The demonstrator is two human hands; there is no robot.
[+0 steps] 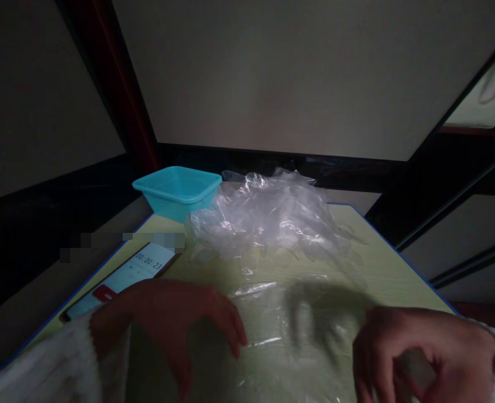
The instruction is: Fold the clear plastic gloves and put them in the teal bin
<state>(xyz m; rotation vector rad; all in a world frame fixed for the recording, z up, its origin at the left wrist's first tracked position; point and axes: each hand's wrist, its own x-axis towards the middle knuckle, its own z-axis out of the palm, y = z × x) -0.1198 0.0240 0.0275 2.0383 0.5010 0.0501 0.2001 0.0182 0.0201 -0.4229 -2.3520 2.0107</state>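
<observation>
A clear plastic bag (268, 341) lies flat on the table between my two hands. Over its left side is my left hand (180, 313), palm down, thumb and fingers apart, with nothing visible between them. My right hand (423, 347) hangs at the bag's right side. Its fingers curl downward with a gap to the thumb, and I see nothing held; the fingertips run near the lower picture edge. Whether either hand touches the plastic is unclear. Beyond them sits a loose heap of crumpled clear plastic bags (272, 212).
A blue plastic basin (180, 193) stands at the table's far left corner, touching the heap. Left of my left hand lies a phone (142, 266) with a running timer. The pale table (381, 263) has a blue edge, with a wall panel (272, 78) behind it.
</observation>
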